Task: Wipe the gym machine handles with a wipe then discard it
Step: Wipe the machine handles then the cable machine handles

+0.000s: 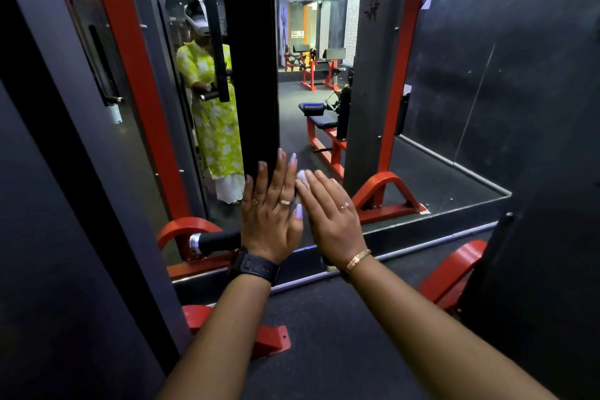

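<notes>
One wall mirror (422,172) stands behind one black upright pad (250,58), and one black handle (217,242) juts out low on the left. Of the two hands, the left hand (271,217) lies flat on the pad with its fingers straight. The right hand (331,214), also straight-fingered, covers one white wipe (302,177) between them.

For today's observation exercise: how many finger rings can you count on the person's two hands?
3. Two rings on the left hand; one ring on the right hand. Hidden fingers may carry more.
</notes>
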Tool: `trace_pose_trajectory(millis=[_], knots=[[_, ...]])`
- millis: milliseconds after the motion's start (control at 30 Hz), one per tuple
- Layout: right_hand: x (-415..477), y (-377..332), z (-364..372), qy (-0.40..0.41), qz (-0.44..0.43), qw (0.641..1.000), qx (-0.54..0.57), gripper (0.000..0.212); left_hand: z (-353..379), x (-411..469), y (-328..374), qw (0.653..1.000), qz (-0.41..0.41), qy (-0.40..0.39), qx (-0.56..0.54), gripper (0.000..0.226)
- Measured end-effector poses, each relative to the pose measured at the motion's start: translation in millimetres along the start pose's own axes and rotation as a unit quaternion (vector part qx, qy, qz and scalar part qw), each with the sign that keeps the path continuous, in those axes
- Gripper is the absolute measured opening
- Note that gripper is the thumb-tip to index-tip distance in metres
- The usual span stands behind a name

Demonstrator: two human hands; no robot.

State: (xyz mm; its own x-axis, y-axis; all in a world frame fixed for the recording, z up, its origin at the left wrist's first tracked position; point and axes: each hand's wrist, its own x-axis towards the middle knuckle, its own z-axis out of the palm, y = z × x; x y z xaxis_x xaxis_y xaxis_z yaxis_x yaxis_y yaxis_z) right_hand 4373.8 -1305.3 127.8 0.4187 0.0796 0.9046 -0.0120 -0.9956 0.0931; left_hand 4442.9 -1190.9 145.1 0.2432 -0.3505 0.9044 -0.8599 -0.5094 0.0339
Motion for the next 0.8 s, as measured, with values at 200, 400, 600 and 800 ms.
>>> trace_pose_trajectory(millis=[200,400,600,800], knots=[[15.1,0.1,2.1,0.066,0.056,0.996,0.014,0.036,0.6,-1.4,-1.9,1.000,0.011,0.005,-0.002,0.072],[5.6,-1.2,3.6,0.011,-0.111,0.993,-0.037,0.036,-2.3,-1.3,-2.9,1.000,0.008,-0.005,-0.009,0.060],[-2.2,18.1,-12.2,0.011,-0.071,0.997,-0.036,0.042,3.0,-2.4,-2.7,0.999,0.027,0.002,0.030,0.058],[-1.3,10.5,-12.1,-0.012,-0.082,0.996,-0.032,0.043,6.5,-2.5,-0.1,0.999,0.017,0.014,0.045,0.054]])
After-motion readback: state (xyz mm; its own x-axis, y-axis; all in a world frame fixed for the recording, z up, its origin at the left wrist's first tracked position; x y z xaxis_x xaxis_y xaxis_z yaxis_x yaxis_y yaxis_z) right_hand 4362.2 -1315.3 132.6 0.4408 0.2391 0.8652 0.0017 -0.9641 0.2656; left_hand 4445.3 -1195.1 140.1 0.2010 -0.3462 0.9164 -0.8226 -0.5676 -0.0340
